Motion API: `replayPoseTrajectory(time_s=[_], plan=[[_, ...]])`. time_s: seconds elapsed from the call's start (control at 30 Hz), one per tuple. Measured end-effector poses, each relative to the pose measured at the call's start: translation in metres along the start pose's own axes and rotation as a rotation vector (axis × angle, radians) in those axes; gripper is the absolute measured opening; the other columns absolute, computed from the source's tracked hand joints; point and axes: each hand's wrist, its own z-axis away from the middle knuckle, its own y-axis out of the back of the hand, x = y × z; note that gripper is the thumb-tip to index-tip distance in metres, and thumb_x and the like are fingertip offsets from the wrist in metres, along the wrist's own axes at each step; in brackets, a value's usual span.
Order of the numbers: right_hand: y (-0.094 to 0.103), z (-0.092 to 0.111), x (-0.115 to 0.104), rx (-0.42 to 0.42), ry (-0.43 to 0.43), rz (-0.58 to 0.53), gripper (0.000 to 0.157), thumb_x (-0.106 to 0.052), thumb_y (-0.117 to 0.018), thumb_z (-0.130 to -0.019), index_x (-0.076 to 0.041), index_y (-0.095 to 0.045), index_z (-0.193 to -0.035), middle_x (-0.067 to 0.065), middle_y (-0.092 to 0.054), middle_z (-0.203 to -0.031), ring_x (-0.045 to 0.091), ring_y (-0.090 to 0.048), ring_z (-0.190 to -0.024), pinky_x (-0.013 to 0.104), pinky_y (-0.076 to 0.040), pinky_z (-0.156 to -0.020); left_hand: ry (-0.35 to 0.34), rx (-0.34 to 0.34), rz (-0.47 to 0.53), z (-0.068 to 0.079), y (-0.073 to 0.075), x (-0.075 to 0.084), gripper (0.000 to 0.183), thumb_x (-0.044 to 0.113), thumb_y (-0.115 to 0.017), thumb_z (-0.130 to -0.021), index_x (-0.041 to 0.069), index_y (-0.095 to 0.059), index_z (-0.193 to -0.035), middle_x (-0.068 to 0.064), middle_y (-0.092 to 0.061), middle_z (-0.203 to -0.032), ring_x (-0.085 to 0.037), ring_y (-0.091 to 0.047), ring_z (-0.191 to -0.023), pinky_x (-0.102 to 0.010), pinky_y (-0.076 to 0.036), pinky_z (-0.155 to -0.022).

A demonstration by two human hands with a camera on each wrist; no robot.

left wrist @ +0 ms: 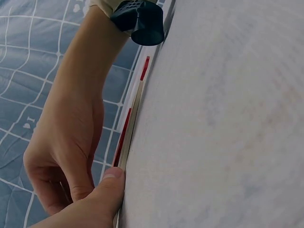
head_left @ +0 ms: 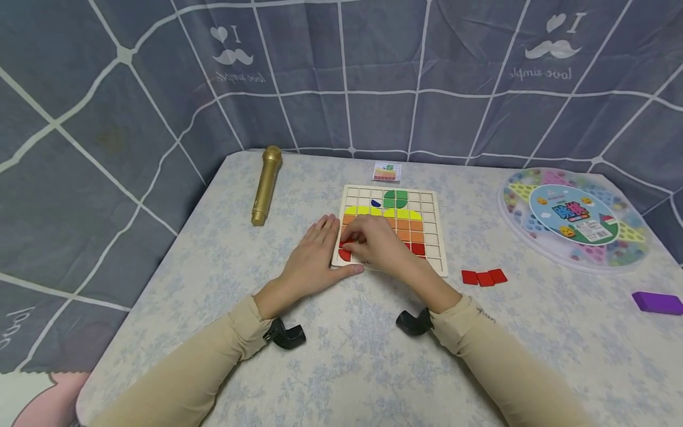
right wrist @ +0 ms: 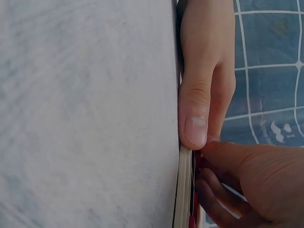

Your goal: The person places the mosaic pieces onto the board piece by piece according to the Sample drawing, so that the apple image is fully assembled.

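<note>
A pale wooden grid board (head_left: 442, 264) lies on the table, with green, blue, yellow, orange and red tiles set in it. My left hand (head_left: 312, 258) rests along its left edge, fingers straight and thumb at the near corner. Over the board's lower left, my right hand (head_left: 380, 240) pinches a red tile (head_left: 348, 242), mostly hidden by the fingers. A rounded red tile (head_left: 344, 255) lies just below it in the corner cell. In the right wrist view, the left thumb (right wrist: 194, 128) presses on the board's edge, close beside the right fingertips.
Three loose red tiles (head_left: 485, 279) lie right of the board. Behind it is a small picture card (head_left: 386, 172). A gold microphone-shaped object (head_left: 265, 188) lies at the left. A round, clear game box (head_left: 576, 249) and a purple block (head_left: 657, 303) are at the right.
</note>
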Motion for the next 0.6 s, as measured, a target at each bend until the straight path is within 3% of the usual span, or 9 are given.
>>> replayPoseTrajectory(time_s=[0.4, 0.6], plan=[[-0.001, 0.005, -0.004, 0.03, -0.055, 0.004, 0.003, -0.004, -0.08, -0.092, -0.004, -0.081, -0.094, 0.005, -0.074, -0.09, 0.016, -0.07, -0.079, 0.029, -0.061, -0.074, 0.013, -0.012, -0.009, 0.0, 0.001, -0.001, 0.115, 0.075, -0.06, -0.093, -0.001, -0.016, -0.167, -0.018, -0.014, -0.176, -0.03, -0.009, -0.165, -0.044, -0.011, -0.136], [0.01, 0.022, 0.0, 0.032, -0.056, -0.016, 0.004, -0.005, -0.077, -0.093, -0.006, -0.081, -0.094, 0.002, -0.072, -0.09, 0.015, -0.066, -0.082, 0.03, -0.059, -0.074, 0.017, -0.012, -0.003, 0.0, 0.001, 0.0, 0.116, 0.076, -0.059, -0.093, -0.001, -0.016, -0.167, -0.017, -0.014, -0.176, -0.03, -0.009, -0.165, -0.045, -0.011, -0.135]])
